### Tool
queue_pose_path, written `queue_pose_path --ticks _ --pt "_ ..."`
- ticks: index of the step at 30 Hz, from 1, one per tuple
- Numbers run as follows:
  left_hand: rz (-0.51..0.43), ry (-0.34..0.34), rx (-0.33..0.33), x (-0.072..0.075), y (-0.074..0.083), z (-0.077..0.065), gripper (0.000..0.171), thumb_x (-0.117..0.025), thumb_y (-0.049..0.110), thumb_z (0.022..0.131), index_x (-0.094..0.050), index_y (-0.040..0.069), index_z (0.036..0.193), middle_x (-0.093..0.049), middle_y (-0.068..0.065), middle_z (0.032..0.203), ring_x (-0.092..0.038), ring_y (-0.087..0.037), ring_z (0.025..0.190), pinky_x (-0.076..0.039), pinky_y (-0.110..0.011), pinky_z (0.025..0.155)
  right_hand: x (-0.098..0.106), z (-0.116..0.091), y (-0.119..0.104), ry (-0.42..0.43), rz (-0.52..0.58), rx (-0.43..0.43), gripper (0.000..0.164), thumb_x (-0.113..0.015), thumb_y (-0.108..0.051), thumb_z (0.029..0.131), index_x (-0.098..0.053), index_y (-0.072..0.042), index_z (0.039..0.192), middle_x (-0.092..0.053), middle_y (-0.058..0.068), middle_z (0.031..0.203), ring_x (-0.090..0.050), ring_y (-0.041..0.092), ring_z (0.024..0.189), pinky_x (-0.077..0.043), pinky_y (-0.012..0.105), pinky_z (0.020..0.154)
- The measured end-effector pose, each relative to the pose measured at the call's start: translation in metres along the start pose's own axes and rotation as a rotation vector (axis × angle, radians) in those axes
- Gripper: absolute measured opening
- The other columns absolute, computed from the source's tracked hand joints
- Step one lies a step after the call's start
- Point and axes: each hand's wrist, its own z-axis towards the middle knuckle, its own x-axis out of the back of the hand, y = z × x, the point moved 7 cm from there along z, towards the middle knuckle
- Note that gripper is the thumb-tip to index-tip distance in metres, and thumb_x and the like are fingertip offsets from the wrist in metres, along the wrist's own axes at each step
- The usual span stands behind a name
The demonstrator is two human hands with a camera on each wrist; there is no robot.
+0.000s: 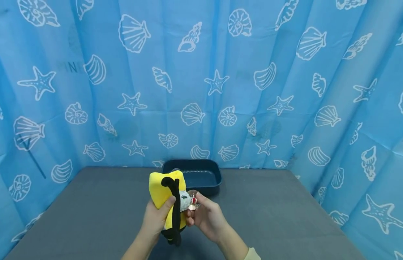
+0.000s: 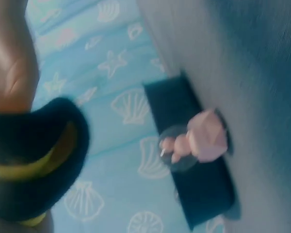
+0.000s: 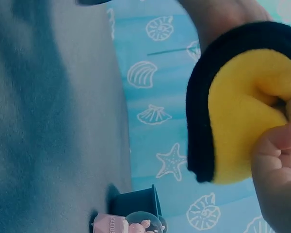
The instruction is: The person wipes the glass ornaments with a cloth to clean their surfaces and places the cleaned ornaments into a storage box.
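Observation:
My left hand (image 1: 154,218) grips a soft yellow plush thing (image 1: 160,189) with black trim, thumb pressed on its near face. Right beside it, my right hand (image 1: 210,219) holds a small snow globe (image 1: 185,199) between thumb and fingers. The globe has a white base with a dark tree on it, and a little red-and-white figure shows inside the clear dome. Its base lies against the plush. In the right wrist view, the plush (image 3: 235,121) appears as a yellow fold edged in black; the snow globe is mostly hidden there.
A dark blue basin (image 1: 217,188) stands at the table's back edge, partly behind the plush. Close by it, a pink-based globe (image 2: 208,136) sits on the grey table (image 1: 273,216); the head view does not show it. A blue shell-print curtain (image 1: 217,97) hangs behind.

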Motion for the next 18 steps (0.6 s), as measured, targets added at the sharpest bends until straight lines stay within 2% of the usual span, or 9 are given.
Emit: queue_pose_path --ticks 4,8,14,18 --pt "-0.036 0.068 -0.024 0.000 -0.003 -0.001 0.046 -0.057 0.028 0.099 -0.042 -0.006 0.126 -0.058 -0.006 0.099 -0.060 -0.014 0.085 -0.053 -0.027 0.075 -0.003 -0.001 0.000 -0.054 0.043 0.010 0.030 -0.029 -0.038 0.106 -0.049 -0.016 0.103 -0.053 -0.003 0.076 -0.048 0.008 0.058 -0.042 0.022 0.062" --pt "-0.048 0.075 -0.030 0.000 -0.002 -0.001 0.047 -0.053 0.033 0.100 -0.041 -0.003 0.127 -0.057 -0.005 0.100 -0.059 -0.013 0.084 -0.052 -0.026 0.076 -0.003 0.000 0.000 -0.070 0.038 0.017 0.032 -0.028 -0.040 0.106 -0.049 -0.017 0.103 -0.049 -0.003 0.077 -0.045 0.008 0.057 -0.039 0.022 0.060" --pt "-0.080 0.019 -0.094 -0.004 0.007 -0.005 0.039 -0.049 0.026 0.103 -0.040 -0.004 0.127 -0.057 -0.005 0.096 -0.061 -0.014 0.082 -0.054 -0.030 0.073 0.003 -0.001 0.004 -0.013 0.022 -0.020 0.036 -0.027 -0.043 0.105 -0.052 -0.019 0.097 -0.046 -0.005 0.069 -0.040 0.007 0.051 -0.034 0.021 0.053" --pt "-0.081 0.023 -0.155 -0.003 0.014 -0.006 0.035 -0.049 0.022 0.103 -0.040 -0.003 0.127 -0.057 -0.005 0.097 -0.060 -0.014 0.084 -0.053 -0.030 0.074 0.008 -0.001 0.009 0.053 0.023 -0.068 0.036 -0.029 -0.045 0.104 -0.052 -0.019 0.098 -0.045 -0.005 0.066 -0.038 0.006 0.050 -0.032 0.020 0.050"
